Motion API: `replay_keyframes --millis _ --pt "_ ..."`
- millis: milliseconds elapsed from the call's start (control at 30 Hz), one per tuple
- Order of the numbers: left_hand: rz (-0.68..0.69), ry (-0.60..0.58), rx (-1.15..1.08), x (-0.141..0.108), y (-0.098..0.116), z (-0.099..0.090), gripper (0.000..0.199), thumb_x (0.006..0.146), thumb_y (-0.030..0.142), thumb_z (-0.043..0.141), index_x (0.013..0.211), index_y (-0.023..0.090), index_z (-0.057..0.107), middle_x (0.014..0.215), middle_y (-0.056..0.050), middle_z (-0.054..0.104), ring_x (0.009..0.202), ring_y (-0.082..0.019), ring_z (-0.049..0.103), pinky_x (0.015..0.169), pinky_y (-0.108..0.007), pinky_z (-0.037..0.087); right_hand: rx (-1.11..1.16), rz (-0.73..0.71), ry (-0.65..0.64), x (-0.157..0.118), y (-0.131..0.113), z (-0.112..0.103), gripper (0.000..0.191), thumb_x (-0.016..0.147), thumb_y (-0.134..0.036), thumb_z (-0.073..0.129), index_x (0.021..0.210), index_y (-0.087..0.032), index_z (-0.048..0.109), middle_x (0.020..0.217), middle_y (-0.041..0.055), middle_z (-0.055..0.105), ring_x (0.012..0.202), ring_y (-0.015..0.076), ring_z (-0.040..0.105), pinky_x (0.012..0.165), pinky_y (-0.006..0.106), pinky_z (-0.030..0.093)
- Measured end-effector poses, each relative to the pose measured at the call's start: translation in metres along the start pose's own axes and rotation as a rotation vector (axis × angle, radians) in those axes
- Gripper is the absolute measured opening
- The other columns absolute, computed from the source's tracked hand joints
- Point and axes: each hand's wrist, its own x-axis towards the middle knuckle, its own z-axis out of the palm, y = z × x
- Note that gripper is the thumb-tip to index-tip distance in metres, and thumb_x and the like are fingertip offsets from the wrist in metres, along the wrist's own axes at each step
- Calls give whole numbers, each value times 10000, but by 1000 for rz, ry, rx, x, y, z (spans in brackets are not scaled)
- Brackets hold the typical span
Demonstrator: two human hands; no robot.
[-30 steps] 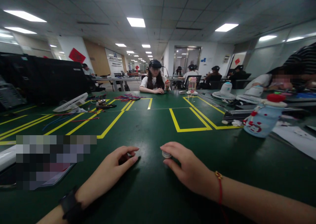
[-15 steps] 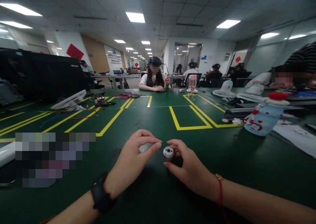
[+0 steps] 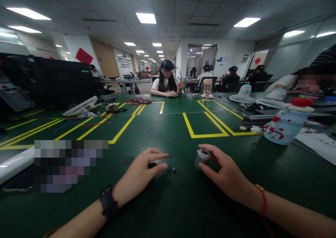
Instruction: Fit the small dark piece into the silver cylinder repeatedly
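While right grip [image 3: 226, 168] holds cylinder [image 3: 202, 157] — bottle [image 3: 290, 126] stands beyond.

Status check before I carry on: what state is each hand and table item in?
Left hand: open, beside the small part.
Right hand: closed on the cylinder.
Cylinder: held, tilted.
Small part: loose on the table.
Blue bottle: upright, lid on.
Far bottle: upright.
Wires: heaped loosely.

Green table [image 3: 154, 129] w/ yellow tape outlines [image 3: 210, 136]. Tiny dark part [image 3: 173, 169] nr ctr; blue bottle [image 3: 287, 126] & white paper [image 3: 316, 143] at rt. Wire bundle [image 3: 138, 101] toward far edge.
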Motion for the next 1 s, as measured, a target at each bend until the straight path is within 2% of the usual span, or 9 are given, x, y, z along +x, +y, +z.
replay_keyframes --millis 167,300,400,567,700,767,833,900,1000 --pt "-84 49 -13 -21 -24 -29 305 879 448 511 1110 315 659 1179 -16 585 1070 -232 567 940 -359 438 -269 198 105 -24 61 -61 503 812 -456 558 1249 -221 474 1163 82 582 983 199 604 809 338 522" --pt "-114 46 -39 -30 -36 -37 308 887 451 488 1088 290 657 1144 -27 607 1048 -241 580 933 -370 450 -410 323 172 -45 100 -97 548 769 -516 579 1227 -228 497 1109 80 608 872 208 633 681 313 523" --pt "-125 33 -54 -31 -38 -38 306 892 447 479 1084 288 656 1133 -27 622 1040 -243 585 931 -374 455 -406 385 183 -54 113 -108 556 763 -531 574 1221 -227 493 1082 78 615 842 209 635 649 308 522" --pt "-96 15 -54 -30 -44 -36 292 889 438 490 1067 280 659 1123 -31 628 1034 -240 588 931 -383 458 -385 402 157 -53 121 -105 526 751 -484 582 1198 -223 492 1096 72 602 878 219 624 727 332 521" --pt "-72 0 -62 -32 -47 -35 288 894 443 486 1063 280 653 1112 -31 622 1030 -241 588 930 -410 459 -436 322 224 -49 113 -103 556 732 -487 582 1194 -196 477 1136 95 573 965 255 590 797 387 495" --pt "-65 4 -62 -32 -47 -34 286 892 443 492 1055 275 655 1103 -36 622 1029 -242 587 922 -413 464 -554 158 342 -47 99 -99 597 716 -491 599 1208 -177 473 1205 119 534 1091 301 522 922 465 414" --pt "-64 3 -55 -32 -45 -34 272 895 434 496 1042 272 658 1101 -36 617 1029 -238 584 919 -409 464 -644 -60 379 -42 76 -89 528 728 -441 618 1184 -198 508 1236 102 519 1151 305 470 995 499 317" --pt "-64 -5 -47 -32 -44 -35 253 900 418 498 1038 277 657 1106 -29 610 1030 -227 582 922 -398 460 -613 -235 239 -33 45 -70 367 777 -346 604 1127 -248 562 1194 52 552 1122 253 481 991 463 300" --pt "-54 -20 -41 -32 -43 -35 239 905 406 498 1034 281 656 1109 -19 607 1029 -215 579 928 -385 455 -429 -289 -95 -9 -1 -26 277 849 -280 546 1121 -278 595 1128 24 588 1054 192 492 920 392 333"
